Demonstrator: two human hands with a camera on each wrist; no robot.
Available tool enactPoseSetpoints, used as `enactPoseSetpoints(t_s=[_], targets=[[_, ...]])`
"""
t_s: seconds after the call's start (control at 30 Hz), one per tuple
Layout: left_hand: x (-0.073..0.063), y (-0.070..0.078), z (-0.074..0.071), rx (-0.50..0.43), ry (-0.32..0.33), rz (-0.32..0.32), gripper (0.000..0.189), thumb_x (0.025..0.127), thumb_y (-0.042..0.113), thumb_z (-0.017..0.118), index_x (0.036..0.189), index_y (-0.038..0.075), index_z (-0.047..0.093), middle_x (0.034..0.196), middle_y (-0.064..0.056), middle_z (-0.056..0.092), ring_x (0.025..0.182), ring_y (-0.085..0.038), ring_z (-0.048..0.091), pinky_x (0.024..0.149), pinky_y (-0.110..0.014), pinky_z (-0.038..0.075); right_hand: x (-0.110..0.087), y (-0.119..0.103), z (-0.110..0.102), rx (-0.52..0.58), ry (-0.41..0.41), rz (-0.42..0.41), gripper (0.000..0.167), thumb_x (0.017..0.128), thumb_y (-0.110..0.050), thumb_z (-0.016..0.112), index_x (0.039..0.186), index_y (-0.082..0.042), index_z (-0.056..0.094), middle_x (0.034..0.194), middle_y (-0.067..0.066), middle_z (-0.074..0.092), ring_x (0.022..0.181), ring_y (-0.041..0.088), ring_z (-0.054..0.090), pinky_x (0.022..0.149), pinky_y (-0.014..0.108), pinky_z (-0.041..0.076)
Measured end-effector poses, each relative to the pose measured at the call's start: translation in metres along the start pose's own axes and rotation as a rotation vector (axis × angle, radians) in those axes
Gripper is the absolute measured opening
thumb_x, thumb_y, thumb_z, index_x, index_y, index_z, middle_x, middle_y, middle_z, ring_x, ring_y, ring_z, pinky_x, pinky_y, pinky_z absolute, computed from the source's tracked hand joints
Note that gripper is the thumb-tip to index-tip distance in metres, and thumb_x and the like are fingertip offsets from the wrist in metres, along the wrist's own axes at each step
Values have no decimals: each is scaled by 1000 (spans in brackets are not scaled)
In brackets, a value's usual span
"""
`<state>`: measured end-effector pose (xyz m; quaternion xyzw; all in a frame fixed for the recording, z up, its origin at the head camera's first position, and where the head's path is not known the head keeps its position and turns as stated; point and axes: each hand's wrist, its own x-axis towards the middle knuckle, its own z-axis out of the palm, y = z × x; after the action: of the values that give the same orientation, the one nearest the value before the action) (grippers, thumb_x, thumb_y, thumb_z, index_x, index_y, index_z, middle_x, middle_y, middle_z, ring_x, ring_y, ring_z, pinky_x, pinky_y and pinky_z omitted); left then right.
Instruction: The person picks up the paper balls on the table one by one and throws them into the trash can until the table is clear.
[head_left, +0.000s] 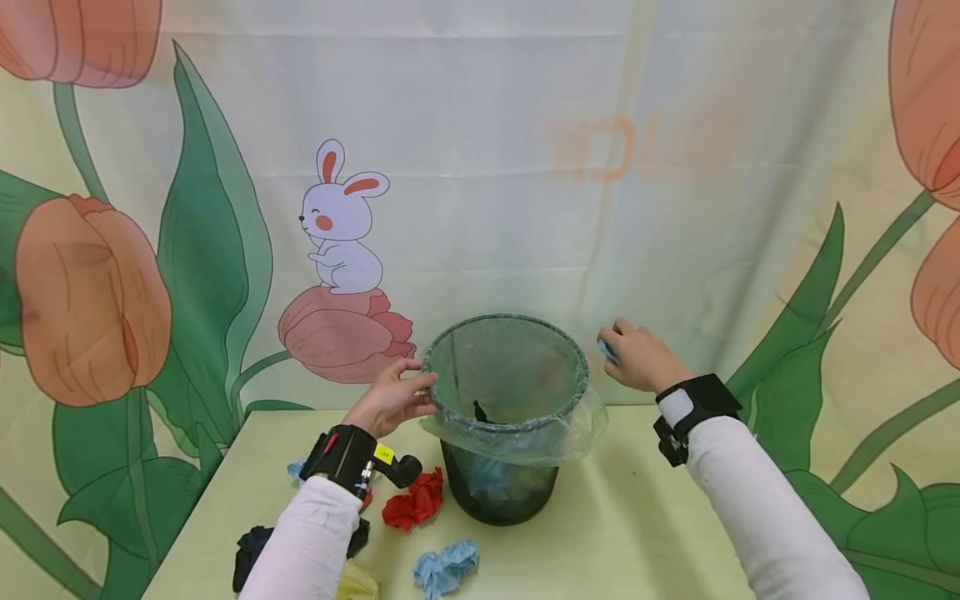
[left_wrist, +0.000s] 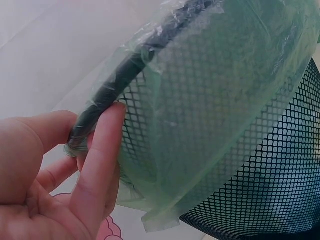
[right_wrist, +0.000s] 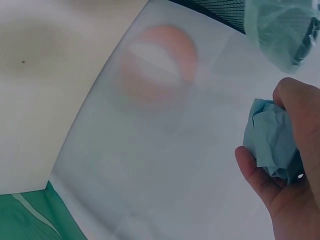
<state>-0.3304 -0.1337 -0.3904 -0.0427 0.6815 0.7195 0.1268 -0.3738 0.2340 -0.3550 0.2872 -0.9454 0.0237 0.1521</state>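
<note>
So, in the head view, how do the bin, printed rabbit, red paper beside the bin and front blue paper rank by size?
1. Bin
2. Printed rabbit
3. Red paper and front blue paper: too alike to rank

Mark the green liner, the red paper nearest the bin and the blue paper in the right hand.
Green liner [left_wrist: 200,125]: left wrist view, its overhanging fold.
Red paper [head_left: 414,502]: head view, its crumpled middle.
Blue paper [right_wrist: 272,137]: right wrist view, its visible face.

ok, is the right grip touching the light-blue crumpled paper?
Touching. The right wrist view shows it: the right grip curls around the light-blue crumpled paper, contacting its upper and lower-left edges.
</note>
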Motion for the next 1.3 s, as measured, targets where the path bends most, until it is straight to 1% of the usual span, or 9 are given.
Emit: enactPoseSetpoints(t_s=[0.33, 0.5, 0.67, 0.93, 1.1, 1.3], targets=[[0, 0, -1, 0, -6, 2, 50, 95, 14, 52, 137, 7, 27, 112, -12, 38, 73, -16, 49, 65, -23, 56, 10, -9, -13, 37, 61, -77, 24, 85, -9, 58, 108, -1, 56, 96, 17, 50, 69, 27, 52, 63, 40, 49], [0, 0, 0, 2, -3, -6, 50, 94, 14, 52, 138, 7, 27, 116, -13, 38, 74, -16, 49, 65, -24, 56, 15, -17, -19, 55, 52, -85, 24, 86, -10, 57, 109, -2, 56, 97, 17, 50, 70, 26, 51, 64, 39, 49], [1, 0, -1, 3, 5, -9, 51, 94, 14, 52, 138, 8, 27, 120, -14, 37, 74, -16, 49, 66, -25, 56, 19, -25, -22, 62, 35, -100, 25, 86, -11, 59, 110, -3, 55, 98, 17, 50, 73, 27, 52, 66, 40, 48], [1, 1, 0, 15, 6, -11, 51, 95, 14, 52, 138, 8, 27, 116, -13, 37, 74, -16, 49, 67, -25, 56, 26, -40, -23, 69, 29, -149, 30, 86, -12, 61, 114, -2, 55, 103, 17, 50, 76, 28, 54, 66, 38, 50], [0, 2, 0, 16, 4, -11, 51, 94, 15, 52, 138, 8, 27, 115, -13, 38, 74, -16, 49, 66, -24, 56, 29, -50, -23, 63, 26, -183, 28, 88, -16, 59, 114, -4, 55, 105, 15, 50, 79, 27, 54, 67, 37, 50], [-2, 2, 0, 12, -2, -13, 50, 95, 14, 51, 138, 8, 27, 116, -13, 38, 75, -16, 49, 66, -24, 56, 31, -59, -24, 80, 21, -202, 28, 89, -17, 59, 115, -6, 54, 106, 14, 50, 80, 26, 53, 68, 36, 49]])
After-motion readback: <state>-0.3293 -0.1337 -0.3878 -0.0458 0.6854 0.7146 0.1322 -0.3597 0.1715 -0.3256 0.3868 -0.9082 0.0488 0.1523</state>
